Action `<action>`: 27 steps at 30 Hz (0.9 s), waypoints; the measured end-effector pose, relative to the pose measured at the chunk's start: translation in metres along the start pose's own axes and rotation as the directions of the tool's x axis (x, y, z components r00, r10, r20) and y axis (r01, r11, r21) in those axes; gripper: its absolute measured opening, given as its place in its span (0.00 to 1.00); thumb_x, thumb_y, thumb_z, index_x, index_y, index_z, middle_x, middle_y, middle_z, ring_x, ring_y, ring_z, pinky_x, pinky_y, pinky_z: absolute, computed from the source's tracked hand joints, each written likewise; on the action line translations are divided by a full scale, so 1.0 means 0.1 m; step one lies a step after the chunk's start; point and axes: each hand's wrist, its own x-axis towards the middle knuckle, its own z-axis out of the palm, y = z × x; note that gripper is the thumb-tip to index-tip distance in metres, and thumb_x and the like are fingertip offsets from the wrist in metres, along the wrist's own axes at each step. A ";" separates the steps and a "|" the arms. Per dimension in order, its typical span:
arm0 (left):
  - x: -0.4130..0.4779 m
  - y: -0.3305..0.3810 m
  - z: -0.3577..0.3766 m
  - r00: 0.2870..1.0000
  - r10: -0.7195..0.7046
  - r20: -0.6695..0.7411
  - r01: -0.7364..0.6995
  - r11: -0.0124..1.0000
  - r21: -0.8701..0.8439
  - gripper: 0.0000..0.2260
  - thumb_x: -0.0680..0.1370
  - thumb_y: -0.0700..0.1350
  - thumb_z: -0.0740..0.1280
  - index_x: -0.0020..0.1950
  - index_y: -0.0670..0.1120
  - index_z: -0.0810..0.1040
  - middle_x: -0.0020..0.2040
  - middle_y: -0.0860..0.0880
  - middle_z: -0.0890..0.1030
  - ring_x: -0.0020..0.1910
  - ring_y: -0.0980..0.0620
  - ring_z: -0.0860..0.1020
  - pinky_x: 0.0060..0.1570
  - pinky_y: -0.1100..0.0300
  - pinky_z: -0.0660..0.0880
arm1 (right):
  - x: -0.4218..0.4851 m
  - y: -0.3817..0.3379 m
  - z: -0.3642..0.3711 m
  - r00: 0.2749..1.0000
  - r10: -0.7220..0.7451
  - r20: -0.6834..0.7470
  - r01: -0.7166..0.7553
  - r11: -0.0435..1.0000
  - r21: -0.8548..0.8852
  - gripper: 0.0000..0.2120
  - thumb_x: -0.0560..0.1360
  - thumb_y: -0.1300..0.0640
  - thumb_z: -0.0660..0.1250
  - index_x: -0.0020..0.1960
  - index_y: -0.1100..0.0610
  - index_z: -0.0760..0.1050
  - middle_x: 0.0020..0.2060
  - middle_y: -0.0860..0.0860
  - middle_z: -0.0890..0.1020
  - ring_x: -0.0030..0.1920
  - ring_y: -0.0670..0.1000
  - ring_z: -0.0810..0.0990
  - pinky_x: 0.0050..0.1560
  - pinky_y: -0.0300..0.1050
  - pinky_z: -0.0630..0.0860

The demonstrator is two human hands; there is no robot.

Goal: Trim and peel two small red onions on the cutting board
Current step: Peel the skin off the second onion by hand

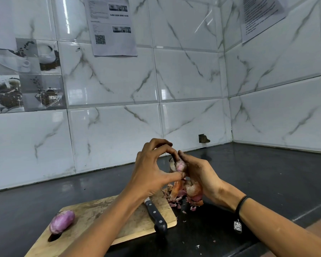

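Observation:
I hold a small red onion (180, 165) up above the counter between both hands. My right hand (200, 175) grips it from the right side. With thumb and fingers, my left hand (154, 169) pinches at its skin from the left. A second onion (62, 222), purple and peeled, lies on the wooden cutting board (93, 216) near its front left corner. A black-handled knife (156, 216) lies on the board's right side, with its blade hidden under my left wrist.
A pile of onion skins (183, 195) lies on the black counter (267, 182) just right of the board, below my hands. Tiled walls close off the back and right. Paper sheets (111, 25) hang on the wall.

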 end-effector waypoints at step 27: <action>-0.02 -0.04 0.01 1.000 -0.001 -0.005 0.001 0.998 0.059 0.11 0.63 0.55 0.80 0.38 0.61 0.79 0.59 0.65 0.72 0.63 0.59 0.71 0.64 0.48 0.71 | 0.06 0.07 -0.08 0.991 -0.046 -0.122 0.027 0.988 -0.150 0.27 0.77 0.39 0.64 0.64 0.59 0.76 0.59 0.64 0.81 0.56 0.57 0.78 0.63 0.59 0.76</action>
